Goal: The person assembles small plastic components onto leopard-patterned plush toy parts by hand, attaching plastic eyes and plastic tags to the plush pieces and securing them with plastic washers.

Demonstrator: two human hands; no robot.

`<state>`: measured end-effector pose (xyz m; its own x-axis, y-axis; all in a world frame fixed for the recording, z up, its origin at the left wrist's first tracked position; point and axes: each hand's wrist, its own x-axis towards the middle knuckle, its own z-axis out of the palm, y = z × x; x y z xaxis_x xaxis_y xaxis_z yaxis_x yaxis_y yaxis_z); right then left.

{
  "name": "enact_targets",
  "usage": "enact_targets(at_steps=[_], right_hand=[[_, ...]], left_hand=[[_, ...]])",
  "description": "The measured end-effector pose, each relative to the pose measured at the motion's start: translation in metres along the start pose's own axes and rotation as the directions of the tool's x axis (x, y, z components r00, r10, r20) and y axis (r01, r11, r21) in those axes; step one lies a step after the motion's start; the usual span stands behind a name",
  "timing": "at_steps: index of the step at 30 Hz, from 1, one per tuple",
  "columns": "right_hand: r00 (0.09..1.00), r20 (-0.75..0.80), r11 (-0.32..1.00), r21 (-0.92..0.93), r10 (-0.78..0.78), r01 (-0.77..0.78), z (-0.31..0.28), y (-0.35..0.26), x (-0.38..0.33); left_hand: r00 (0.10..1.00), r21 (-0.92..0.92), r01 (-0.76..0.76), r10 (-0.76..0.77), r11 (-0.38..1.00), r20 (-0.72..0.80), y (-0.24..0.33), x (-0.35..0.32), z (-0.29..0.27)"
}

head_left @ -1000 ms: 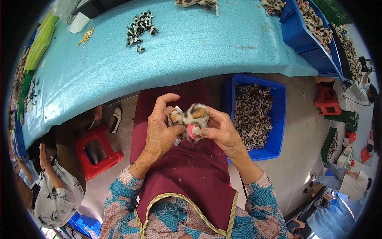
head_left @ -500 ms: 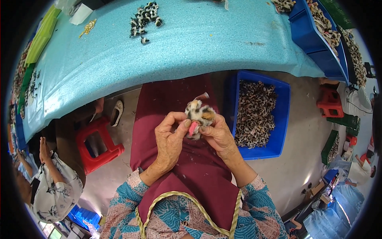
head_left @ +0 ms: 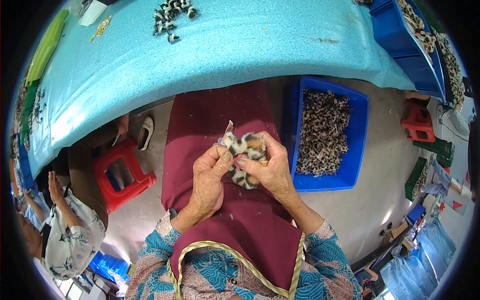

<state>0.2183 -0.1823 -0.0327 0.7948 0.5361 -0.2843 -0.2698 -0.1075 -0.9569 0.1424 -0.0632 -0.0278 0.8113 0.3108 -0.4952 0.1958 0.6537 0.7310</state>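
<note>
Over my lap, a small plush piece (head_left: 245, 145) with white, black and tan fur is held between both hands. A small tag (head_left: 229, 126) sticks up from its upper left, and a bit of pink-red material (head_left: 239, 159) shows at its middle. My left hand (head_left: 209, 172) pinches its left side between thumb and fingers. My right hand (head_left: 272, 167) is closed around the right side, its thumb pressed at the pink-red part. The fingertips behind the fur are hidden.
A blue bin (head_left: 356, 150) full of spotted plush pieces stands to my right. Ahead is the blue-covered table (head_left: 225, 55) with black-and-white pieces (head_left: 172, 17) and yellow rings (head_left: 102, 27). A red stool (head_left: 107, 175) and a seated person (head_left: 75, 235) are at left.
The plush piece has been turned in my hands, so its tag now points up at the left. My right thumb has moved onto the pink-red part. The view has shifted slightly.
</note>
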Motion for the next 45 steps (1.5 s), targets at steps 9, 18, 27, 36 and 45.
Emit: enact_targets(at_steps=[9,18,27,36,45], right_hand=[[0.954,-0.176,0.935,-0.306,-0.244,0.182,0.017,0.019,0.011],[0.987,0.075,0.942,0.295,0.14,-0.157,-0.011,0.017,0.004],[0.953,0.131,0.813,0.498,0.273,-0.302,-0.018,0.01,-0.008],[0.989,0.147,0.999,0.037,-0.032,0.027,-0.035,0.003,0.001],[0.991,0.105,0.989,-0.132,0.086,-0.071,-0.011,0.005,-0.008]], left_hand=[[0.957,0.568,-0.273,0.277,0.776,0.081,-0.007,-0.008,0.002],[0.995,0.23,-0.075,0.088,0.97,-0.045,0.003,0.008,-0.01],[0.82,0.794,-0.555,0.327,0.249,0.47,0.006,0.01,-0.009],[0.93,0.05,0.331,-0.335,0.942,0.149,0.012,0.012,-0.021],[0.821,-0.069,0.556,-0.534,0.829,0.202,0.005,0.007,-0.035]])
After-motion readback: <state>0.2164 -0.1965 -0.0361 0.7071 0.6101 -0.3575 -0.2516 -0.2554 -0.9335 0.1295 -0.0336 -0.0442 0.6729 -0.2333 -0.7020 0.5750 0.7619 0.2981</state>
